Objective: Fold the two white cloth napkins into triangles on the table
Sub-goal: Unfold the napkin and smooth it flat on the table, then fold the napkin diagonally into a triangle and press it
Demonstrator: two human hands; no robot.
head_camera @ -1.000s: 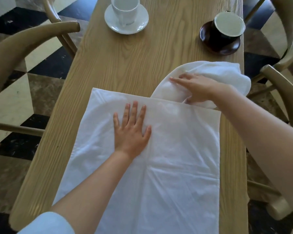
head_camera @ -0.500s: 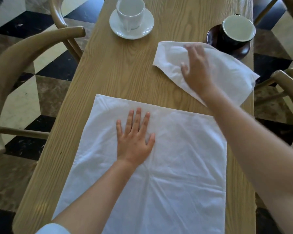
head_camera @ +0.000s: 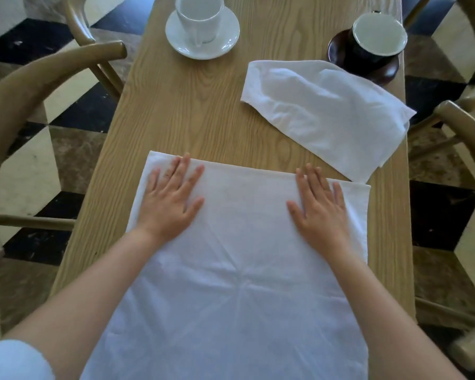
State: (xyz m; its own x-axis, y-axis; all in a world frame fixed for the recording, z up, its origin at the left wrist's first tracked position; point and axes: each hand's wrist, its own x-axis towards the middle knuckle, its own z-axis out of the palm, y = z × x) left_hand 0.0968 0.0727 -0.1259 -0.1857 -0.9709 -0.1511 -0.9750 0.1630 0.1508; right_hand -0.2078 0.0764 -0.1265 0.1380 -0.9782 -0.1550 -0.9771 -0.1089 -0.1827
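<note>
My right hand (head_camera: pixel 322 212) has let go of the far napkin (head_camera: pixel 324 113) and come back. That napkin now lies loose by the dark cup (head_camera: pixel 379 37), off to the side. Both hands now rest flat on the near napkin (head_camera: pixel 244 270), which is spread out on the counter (head_camera: pixel 203 105) in front of me. My left hand (head_camera: pixel 169 204) is near its far left corner. All my fingers (head_camera: pixel 185 171) are straight and spread, holding nothing. I think the folding can start now.

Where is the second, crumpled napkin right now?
In the head view, the crumpled napkin lies far right on the table, just before the dark cup.
</note>
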